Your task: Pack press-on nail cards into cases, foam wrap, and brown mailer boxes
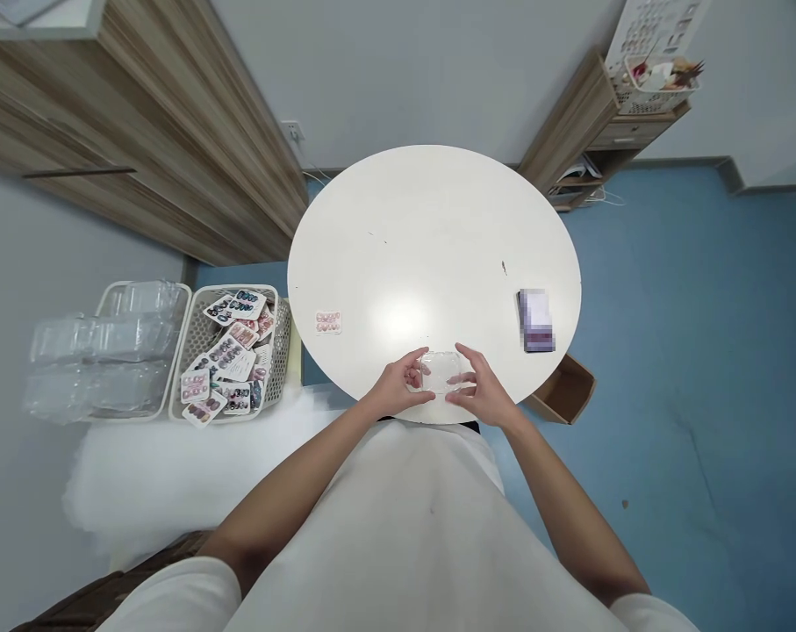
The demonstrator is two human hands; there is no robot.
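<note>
- Holding a clear plastic case (441, 372) by both ends, at the near edge of an oval white table (430, 211)
- Curling the left hand (404, 384) around the left end, with thumb at the near side and fingertips toward the far side
- Mirroring that with the right hand (482, 386) at the right end, with fingers partly visible through the plastic
- Spanning only the depth of the case with each grip; cannot tell whether lifting it or resting it on the tabletop
- Leaving a card of pink nails (328, 322) flat near the table's left edge, well apart from the left hand
- Leaving a purple-and-white stack (536, 321), blurred by pixels, near the right edge, beyond the right hand
- Having to the left, beside the table, a white basket (279, 355) full of nail cards (230, 355), just beside another basket (182, 329) heaped with clear boxes (108, 342)
- Having at lower right, partly under the table, an open cardboard box (565, 391)
</note>
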